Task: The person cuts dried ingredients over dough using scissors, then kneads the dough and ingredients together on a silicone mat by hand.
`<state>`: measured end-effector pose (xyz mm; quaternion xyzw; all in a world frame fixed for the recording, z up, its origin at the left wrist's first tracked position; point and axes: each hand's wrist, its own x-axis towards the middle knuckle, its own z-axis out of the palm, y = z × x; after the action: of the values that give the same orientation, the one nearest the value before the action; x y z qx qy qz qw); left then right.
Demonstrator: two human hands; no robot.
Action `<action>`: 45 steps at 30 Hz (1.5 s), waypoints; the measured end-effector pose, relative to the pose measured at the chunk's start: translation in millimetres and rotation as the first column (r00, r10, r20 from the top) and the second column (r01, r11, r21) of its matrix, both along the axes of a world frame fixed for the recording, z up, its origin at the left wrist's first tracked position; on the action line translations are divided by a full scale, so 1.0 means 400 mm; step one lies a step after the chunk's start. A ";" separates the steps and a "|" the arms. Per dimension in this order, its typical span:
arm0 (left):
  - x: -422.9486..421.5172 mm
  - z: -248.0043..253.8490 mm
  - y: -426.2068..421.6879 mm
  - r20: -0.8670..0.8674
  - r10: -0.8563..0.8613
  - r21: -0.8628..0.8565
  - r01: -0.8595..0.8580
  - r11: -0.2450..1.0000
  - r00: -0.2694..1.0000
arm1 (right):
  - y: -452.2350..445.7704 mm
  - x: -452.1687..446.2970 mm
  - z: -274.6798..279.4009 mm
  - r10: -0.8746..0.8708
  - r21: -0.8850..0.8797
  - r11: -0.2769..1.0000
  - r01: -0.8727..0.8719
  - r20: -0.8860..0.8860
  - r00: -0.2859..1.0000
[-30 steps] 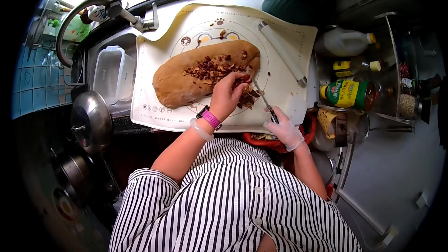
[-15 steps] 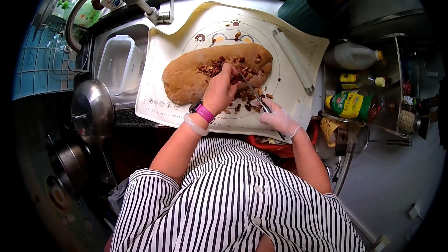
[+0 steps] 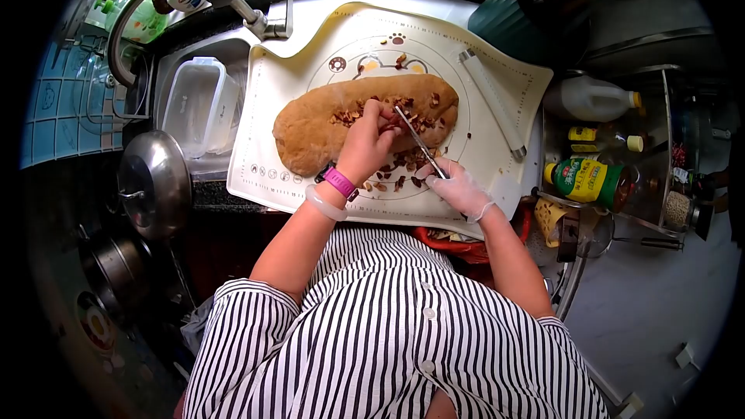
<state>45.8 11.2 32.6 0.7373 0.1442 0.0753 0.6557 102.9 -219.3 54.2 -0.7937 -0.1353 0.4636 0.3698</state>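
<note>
Head view: bits [image 3: 344,118] dot my dough [image 3: 301,130], mid mat [image 3: 260,136]; its end nearest the left edge is bare. My left hand [image 3: 369,141] curls, I can't tell round what; my right hand [image 3: 461,189] grips a blade [image 3: 417,136].

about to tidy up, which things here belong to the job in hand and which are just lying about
Seemingly in the job: dough slab, chopped reddish pieces, bladed tool, printed mat
Apparently lying about: white rod, clear plastic tub, metal lid, handled jug
</note>
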 end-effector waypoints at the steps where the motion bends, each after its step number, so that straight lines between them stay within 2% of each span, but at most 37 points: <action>1: 0.001 0.002 0.004 0.001 -0.001 0.000 0.001 1.000 1.000 | 0.010 0.002 0.023 -0.014 -0.048 0.999 0.012 -0.050 0.999; 2: 0.000 0.003 0.009 -0.064 0.020 -0.007 -0.020 1.000 0.998 | 0.016 0.003 0.044 -0.016 -0.048 0.999 0.013 -0.049 0.999; 4: 0.001 -0.005 0.013 -0.129 0.041 -0.012 -0.043 0.999 0.991 | 0.021 -0.005 0.075 -0.087 -0.018 0.996 0.086 -0.225 0.970; 6: 0.004 -0.022 0.017 -0.152 0.068 -0.282 -0.110 0.953 0.986 | 0.011 -0.011 0.061 -0.081 0.021 0.996 0.087 -0.222 0.972; 9: 0.005 -0.027 0.023 -0.208 0.030 -0.378 -0.109 0.919 0.978 | 0.008 -0.018 0.038 -0.086 0.083 0.990 0.110 -0.249 0.965; 14: 0.002 -0.034 0.030 -0.239 0.014 -0.403 -0.112 0.908 0.971 | 0.030 -0.016 0.053 -0.094 0.090 0.989 0.119 -0.242 0.966; 20: 0.001 -0.020 0.032 -0.275 0.005 -0.409 -0.122 0.904 0.961 | 0.037 0.004 0.055 -0.011 -0.035 0.999 0.004 -0.215 0.977; 22: 0.002 -0.016 0.029 -0.280 0.003 -0.414 -0.124 0.902 0.960 | 0.041 0.003 0.052 0.014 -0.085 0.996 -0.021 -0.088 0.996; 26: -0.002 -0.014 0.016 -0.283 0.065 -0.415 -0.184 0.891 0.957 | 0.044 -0.011 0.042 -0.030 -0.074 0.997 0.023 -0.094 0.995; 28: -0.003 -0.003 0.015 -0.274 0.082 -0.413 -0.195 0.890 0.958 | 0.036 -0.019 0.050 -0.095 0.008 0.995 0.097 -0.141 0.986; 32: -0.011 0.004 0.011 -0.275 0.109 -0.451 -0.228 0.863 0.955 | 0.018 -0.024 0.035 -0.063 -0.004 0.998 0.064 -0.176 0.982; 34: -0.011 0.002 0.008 -0.251 0.134 -0.452 -0.239 0.859 0.959 | 0.012 -0.033 0.021 -0.001 0.036 0.999 -0.002 0.063 0.998; 35: -0.011 0.001 0.005 -0.256 0.162 -0.425 -0.262 0.867 0.953 | 0.011 -0.034 0.014 -0.001 0.036 0.999 -0.001 0.063 0.998; 42: -0.008 -0.013 0.011 -0.329 0.142 -0.329 -0.254 0.910 0.934 | 0.038 -0.029 0.019 0.036 -0.115 0.993 -0.026 0.084 0.996; 45: -0.020 -0.028 0.018 -0.294 0.175 -0.388 -0.285 0.877 0.940 | 0.060 -0.030 0.059 -0.020 -0.163 0.986 0.027 0.048 0.999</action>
<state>37.7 18.3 21.4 0.5575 0.3257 0.0265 0.7631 91.0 -195.5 77.9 -0.8335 -0.0959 0.4502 0.3054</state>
